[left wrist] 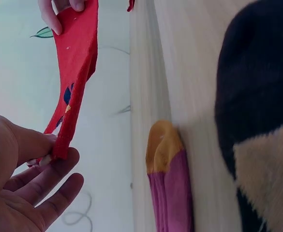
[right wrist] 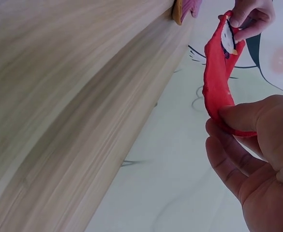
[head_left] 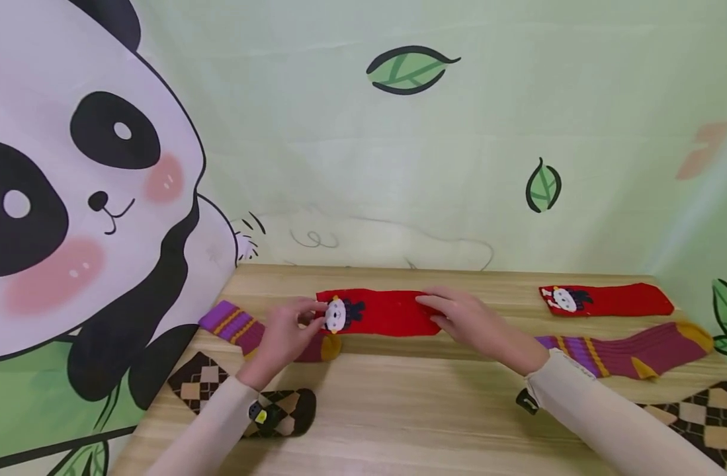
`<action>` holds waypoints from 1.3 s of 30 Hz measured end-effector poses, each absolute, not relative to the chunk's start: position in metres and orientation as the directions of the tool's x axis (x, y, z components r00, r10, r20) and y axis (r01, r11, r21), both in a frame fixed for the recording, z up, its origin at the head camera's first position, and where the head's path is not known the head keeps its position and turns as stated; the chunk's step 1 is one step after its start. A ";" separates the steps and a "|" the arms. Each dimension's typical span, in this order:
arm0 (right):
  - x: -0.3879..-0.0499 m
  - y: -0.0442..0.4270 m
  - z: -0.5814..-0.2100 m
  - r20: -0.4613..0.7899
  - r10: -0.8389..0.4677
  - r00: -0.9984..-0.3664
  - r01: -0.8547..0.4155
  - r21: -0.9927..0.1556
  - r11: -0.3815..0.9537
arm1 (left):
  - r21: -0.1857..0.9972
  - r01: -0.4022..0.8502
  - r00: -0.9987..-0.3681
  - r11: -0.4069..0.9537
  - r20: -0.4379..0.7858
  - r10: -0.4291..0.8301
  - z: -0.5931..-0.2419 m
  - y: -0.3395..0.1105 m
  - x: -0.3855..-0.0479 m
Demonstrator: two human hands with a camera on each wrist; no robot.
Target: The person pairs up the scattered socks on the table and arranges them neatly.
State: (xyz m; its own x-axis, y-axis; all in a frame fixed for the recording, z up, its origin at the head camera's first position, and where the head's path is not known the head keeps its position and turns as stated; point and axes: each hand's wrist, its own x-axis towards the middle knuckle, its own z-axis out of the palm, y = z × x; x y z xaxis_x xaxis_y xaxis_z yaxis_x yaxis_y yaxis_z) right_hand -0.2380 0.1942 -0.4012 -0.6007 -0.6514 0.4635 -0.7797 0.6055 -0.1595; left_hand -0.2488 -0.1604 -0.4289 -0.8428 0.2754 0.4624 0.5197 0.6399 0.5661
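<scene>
pale sleeves (head_left: pixel 607 413); red sock (head_left: pixel 393 314) held between left hand (head_left: pixel 284 336) and right hand (head_left: pixel 476 324)

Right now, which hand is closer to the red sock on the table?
Right. The right hand is left of the red sock, pinching one end of the held sock; the left hand is farther left, pinching the other end.

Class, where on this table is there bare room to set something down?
Widest: the front middle of the table, between the left checkered sock and right sleeve. Smaller: the back strip between the held red sock and the other red sock. Crowded: both ends, lined with socks.
</scene>
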 end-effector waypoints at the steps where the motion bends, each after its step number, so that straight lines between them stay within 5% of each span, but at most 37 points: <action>1: -0.237 0.196 -0.401 0.463 -0.650 -0.603 -0.778 -0.162 0.607 | 0.570 0.521 -0.843 0.635 0.459 0.279 -0.429 -0.159 -0.248; 29: -0.193 0.237 -0.410 0.337 -0.620 -0.709 -0.694 -0.175 0.699 | 0.605 0.531 -0.848 0.594 0.388 0.362 -0.444 -0.123 -0.220; 39: -0.176 0.247 -0.412 0.343 -0.640 -0.687 -0.718 -0.185 0.671 | 0.593 0.556 -0.831 0.582 0.396 0.390 -0.447 -0.114 -0.210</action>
State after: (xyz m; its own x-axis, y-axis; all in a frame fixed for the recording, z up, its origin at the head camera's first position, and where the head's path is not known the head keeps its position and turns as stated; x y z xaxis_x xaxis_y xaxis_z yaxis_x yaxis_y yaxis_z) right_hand -0.1760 0.2469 -0.4122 -0.6872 -0.6403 0.3431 -0.7178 0.6712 -0.1851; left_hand -0.2099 -0.1137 -0.4471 -0.8310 0.3903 0.3964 0.5563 0.5820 0.5931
